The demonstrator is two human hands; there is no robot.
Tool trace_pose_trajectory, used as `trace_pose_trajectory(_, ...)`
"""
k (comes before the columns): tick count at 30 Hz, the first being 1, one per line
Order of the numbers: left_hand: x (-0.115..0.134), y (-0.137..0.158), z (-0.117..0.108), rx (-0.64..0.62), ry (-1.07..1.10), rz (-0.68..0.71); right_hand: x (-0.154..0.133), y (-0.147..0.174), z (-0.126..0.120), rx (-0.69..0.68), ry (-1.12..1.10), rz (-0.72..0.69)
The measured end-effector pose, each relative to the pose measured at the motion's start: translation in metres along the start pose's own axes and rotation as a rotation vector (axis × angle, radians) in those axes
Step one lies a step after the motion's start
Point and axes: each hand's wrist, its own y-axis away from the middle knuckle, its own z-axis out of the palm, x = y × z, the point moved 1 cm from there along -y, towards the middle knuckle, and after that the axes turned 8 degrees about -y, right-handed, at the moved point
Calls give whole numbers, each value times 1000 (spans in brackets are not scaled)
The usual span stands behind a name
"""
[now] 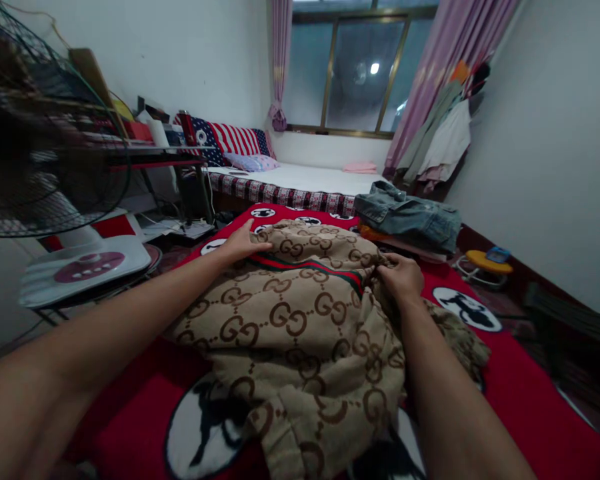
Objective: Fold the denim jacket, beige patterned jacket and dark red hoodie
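A beige jacket (287,320) with a brown letter pattern and a green-and-red stripe lies spread and wrinkled across the red patterned cloth in front of me. At its far left edge rests my left hand (244,243), thumb and forefinger spread apart, the thumb against the fabric; its other fingers are mostly hidden. On the right side, my right hand (404,275) is closed on a bunched fold near the stripe's end. Part of the jacket, crumpled, passes under my right forearm and shows beyond it.
Folded denim clothing (409,215) lies at the far right of the red cloth (525,387). To the left stand a fan (87,263) and a cluttered desk (150,159). A bed (310,177) is under the window. A yellow-topped stool (487,262) and hanging clothes (445,137) are right.
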Motion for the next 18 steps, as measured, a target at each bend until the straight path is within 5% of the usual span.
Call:
trace_pose_trajectory(2,8,2,2,27,76,33,-8,0,-9,145,-156,-110)
trace_pose_trajectory(4,19,16,0,44,128,212,-18,-1,-19,242,-285,-266)
trace_pose_trajectory(7,35,55,-4,-7,47,696,-28,-6,-30,60,-353,-354)
trace_pose_trajectory(10,43,95,-2,-133,-174,1066,-27,-13,-30,-158,-316,-219)
trace_pose_trajectory(13,43,117,6,-113,-314,1194,-20,-11,-18,-216,-156,-103)
trace_pose_trajectory(18,35,123,18,14,-317,1220,-19,5,7,-451,120,-160)
